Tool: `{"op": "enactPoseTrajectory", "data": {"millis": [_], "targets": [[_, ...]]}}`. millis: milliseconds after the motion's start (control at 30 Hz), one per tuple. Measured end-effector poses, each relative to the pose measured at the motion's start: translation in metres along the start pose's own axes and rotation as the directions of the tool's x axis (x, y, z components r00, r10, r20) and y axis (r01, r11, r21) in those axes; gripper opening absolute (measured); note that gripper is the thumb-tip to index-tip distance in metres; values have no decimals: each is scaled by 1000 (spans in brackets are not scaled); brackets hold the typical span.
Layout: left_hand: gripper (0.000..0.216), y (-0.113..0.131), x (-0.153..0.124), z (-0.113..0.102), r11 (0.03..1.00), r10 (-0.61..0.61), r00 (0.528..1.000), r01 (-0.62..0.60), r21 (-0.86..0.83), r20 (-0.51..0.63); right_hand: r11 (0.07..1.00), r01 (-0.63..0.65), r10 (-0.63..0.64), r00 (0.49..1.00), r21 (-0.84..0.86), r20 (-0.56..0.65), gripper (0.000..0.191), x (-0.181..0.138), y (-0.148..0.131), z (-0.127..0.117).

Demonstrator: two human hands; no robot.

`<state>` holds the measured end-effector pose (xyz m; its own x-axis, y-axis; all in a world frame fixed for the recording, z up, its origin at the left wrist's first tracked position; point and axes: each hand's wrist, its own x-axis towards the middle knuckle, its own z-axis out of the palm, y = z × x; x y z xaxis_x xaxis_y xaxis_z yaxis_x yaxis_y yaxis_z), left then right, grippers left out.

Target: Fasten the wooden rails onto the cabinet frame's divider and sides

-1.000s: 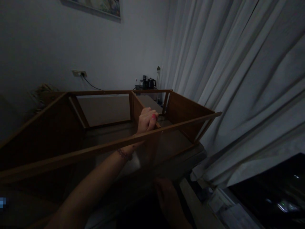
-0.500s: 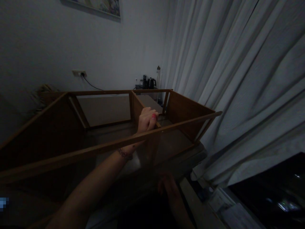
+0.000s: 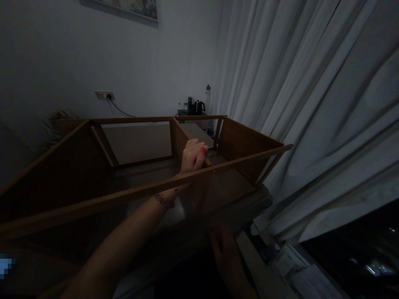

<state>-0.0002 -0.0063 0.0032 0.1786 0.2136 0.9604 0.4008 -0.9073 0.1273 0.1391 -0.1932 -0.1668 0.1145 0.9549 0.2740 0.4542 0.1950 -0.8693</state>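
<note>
A brown wooden cabinet frame [image 3: 249,141] lies open side up in front of me in a dim room. A wooden divider panel [image 3: 179,139] splits it in two. My left hand [image 3: 193,155] reaches over the near rail [image 3: 124,195] and is closed round the divider's top edge, red nails showing. My right hand [image 3: 226,253] hangs low in shadow below the frame's near side, close to its bottom edge; its fingers are too dark to read.
White curtains [image 3: 296,104] hang along the right, close to the frame's right end. A wall socket with a cable [image 3: 104,95] and a small table with kettles [image 3: 195,108] stand behind. Papers [image 3: 299,274] lie on the floor at lower right.
My left hand keeps its hold on the divider. My right hand has shifted slightly up and right in the shadow below the frame. The view moved a little.
</note>
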Motion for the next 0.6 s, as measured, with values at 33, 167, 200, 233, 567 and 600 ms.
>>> {"op": "enactPoseTrajectory", "data": {"millis": [33, 167, 200, 233, 567, 600], "targets": [[48, 0, 0, 0, 1000, -2, 1000, 2, -1, 0, 996, 56, -55, 998, -72, 10, 23, 0, 0, -1], [48, -1, 0, 1, 1000, -7, 1000, 7, -2, -1, 944, 215, -195, 975, -251, 103, 31, 0, 1, -5], [48, -1, 0, 1, 1000, -3, 1000, 3, -5, -6, 938, 229, -205, 972, -259, 116, 31, 1, 2, -5], [47, -1, 0, 2, 1000, 5, 1000, -5, -8, -12, 941, 231, -208, 971, -249, 117, 31, 1, 3, -6], [45, 0, 2, 2, 999, 37, 999, -37, -6, -13, 927, -273, 260, 962, 256, 85, 28, 10, -15, -16], [46, 0, 1, 1, 1000, 27, 1000, -27, -1, -9, 906, -301, 286, 953, 298, 94, 28, 11, -17, -16]]}}
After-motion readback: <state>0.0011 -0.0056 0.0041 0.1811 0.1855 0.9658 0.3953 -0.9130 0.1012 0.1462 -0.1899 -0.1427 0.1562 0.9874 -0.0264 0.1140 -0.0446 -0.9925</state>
